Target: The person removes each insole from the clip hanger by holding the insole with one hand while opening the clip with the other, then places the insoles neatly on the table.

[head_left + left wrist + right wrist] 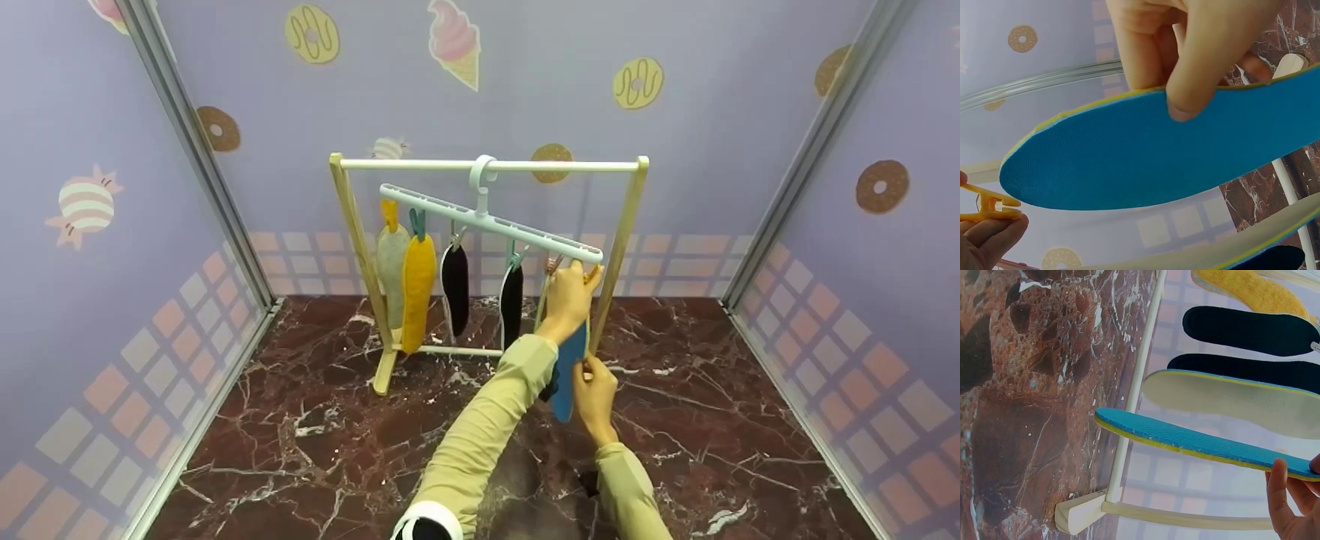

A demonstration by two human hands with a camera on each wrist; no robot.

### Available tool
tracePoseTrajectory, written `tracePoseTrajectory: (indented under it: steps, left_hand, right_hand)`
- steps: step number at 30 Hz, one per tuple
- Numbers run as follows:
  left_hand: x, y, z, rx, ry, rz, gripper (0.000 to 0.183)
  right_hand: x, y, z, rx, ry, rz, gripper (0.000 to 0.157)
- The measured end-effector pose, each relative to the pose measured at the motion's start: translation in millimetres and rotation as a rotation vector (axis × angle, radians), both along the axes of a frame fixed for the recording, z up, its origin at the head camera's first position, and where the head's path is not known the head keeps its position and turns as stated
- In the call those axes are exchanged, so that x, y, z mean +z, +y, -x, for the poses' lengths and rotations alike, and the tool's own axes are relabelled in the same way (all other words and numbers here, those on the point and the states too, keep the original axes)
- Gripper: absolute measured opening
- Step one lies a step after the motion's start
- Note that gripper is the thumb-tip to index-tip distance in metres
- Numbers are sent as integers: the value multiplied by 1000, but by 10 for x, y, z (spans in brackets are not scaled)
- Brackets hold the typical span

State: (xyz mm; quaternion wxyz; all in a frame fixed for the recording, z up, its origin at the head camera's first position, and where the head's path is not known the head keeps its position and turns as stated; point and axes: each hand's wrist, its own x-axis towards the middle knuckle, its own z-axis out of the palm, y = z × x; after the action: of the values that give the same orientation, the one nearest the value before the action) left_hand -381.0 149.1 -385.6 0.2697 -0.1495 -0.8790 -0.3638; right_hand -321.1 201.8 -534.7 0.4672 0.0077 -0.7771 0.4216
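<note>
A hanger hangs tilted from the rack's rail, its right end lower. Under that end my left hand pinches a yellow clothespin. Lower down, my right hand holds a blue insole with a yellow edge, thumb on its face and fingers behind. The insole's upper end lies right beside the clothespin's tips; whether they grip it I cannot tell. To the left hangs a matching insole, beige side showing, near a pink clothespin.
The wooden rack stands on a dark red marbled surface. Clipped along the hanger are a grey insole, a yellow insole, and two black insoles. Patterned walls stand behind and at both sides.
</note>
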Motion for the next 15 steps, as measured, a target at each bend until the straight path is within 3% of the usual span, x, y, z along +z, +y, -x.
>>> tracePoseTrajectory:
  steps: [10, 15]
  left_hand:
    - [22, 39, -18, 8, 13, -12, 33]
    - [27, 48, -26, -32, -8, -70, 32]
  right_hand:
    - [-40, 31, -35, 1, 4, 4, 18]
    - [-69, 66, -57, 2, -14, 12, 17]
